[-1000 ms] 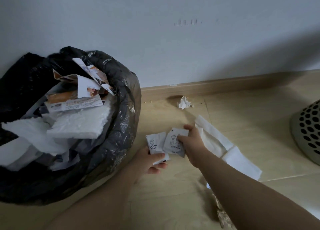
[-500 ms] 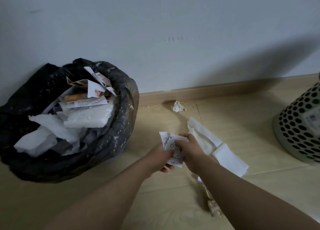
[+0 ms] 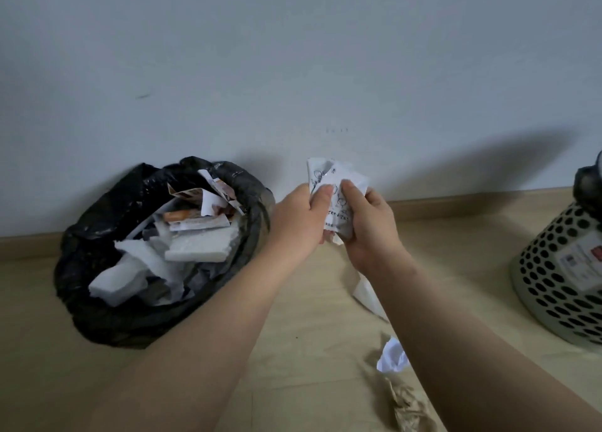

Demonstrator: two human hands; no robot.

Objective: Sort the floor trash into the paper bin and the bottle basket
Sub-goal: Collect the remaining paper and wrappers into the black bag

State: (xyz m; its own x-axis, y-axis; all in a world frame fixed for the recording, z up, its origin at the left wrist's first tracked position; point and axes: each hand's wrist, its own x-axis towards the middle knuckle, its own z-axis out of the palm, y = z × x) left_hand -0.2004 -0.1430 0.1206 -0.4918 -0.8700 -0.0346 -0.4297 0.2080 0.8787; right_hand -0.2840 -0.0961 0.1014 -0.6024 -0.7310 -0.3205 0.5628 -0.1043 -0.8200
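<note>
**Item in hand:** small white printed paper packets (image 3: 335, 184), gathered into one bundle, centre of frame, raised in front of the grey wall. Gripped from both sides: left hand (image 3: 303, 219) curled round the left edge with thumb on the printed face, right hand (image 3: 368, 226) curled round the right edge and lower end.

**Change:** a second ago, packets low over the floor, one per hand; half a second ago, brought together; now stacked, partly crumpled and lifted clear of the pale wood-look floor (image 3: 312, 317).

**Destination, judged:** round paper bin lined with a black plastic bag (image 3: 81, 236), left of centre, already loaded with white foam pieces (image 3: 198, 249) and torn printed card (image 3: 195, 224); near the left hand, mouth open. Short carry leftward and release apparently all that remains for this bundle.

**Other container:** pale perforated plastic basket (image 3: 550, 288), right edge of frame, well apart from the hands; not wanted for paper.

**Still on the floor:** folded white paper sheet (image 3: 366, 296), below the right wrist, partly hidden by the forearm; crumpled white paper scrap (image 3: 392, 356) and crumpled brown paper wad (image 3: 410, 405), lower right of centre. Sorting therefore unfinished; no loose bottle visible on the floor.
</note>
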